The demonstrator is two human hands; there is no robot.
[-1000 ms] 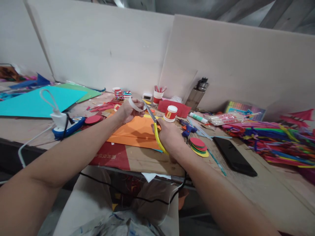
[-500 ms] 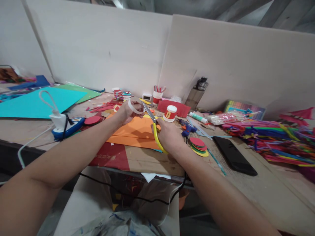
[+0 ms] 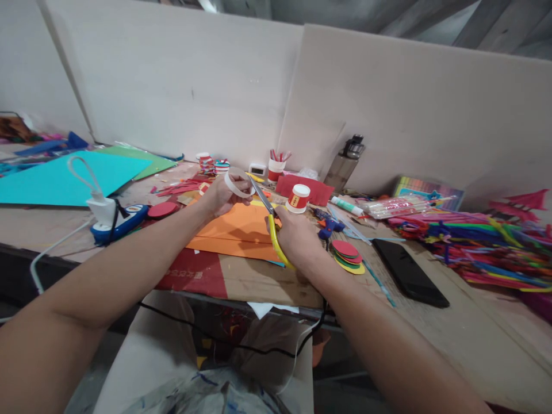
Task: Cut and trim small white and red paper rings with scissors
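My left hand (image 3: 222,196) pinches a thin white ring-shaped strip (image 3: 236,187), possibly paper, in front of me. My right hand (image 3: 299,234) is closed on a pair of scissors (image 3: 276,241) with yellow handles. Their metal blades point up and left, the tips beside the left fingers and the strip. Whether the blades touch the strip I cannot tell. Below both hands lie orange sheets (image 3: 228,230). A red and white paper cup (image 3: 298,199) shows just behind my right hand, upside down.
At the right are stacked colored discs (image 3: 348,257), a blue glue gun (image 3: 331,227), a black phone (image 3: 409,273) and bundled pipe cleaners (image 3: 478,247). A power strip (image 3: 118,225) and turquoise sheet (image 3: 73,178) lie left. A bottle (image 3: 345,164) leans against the back board.
The white strip has shifted slightly and looks a bit more open as a loop. Both hands stay almost in place, with the scissors still in my right hand.
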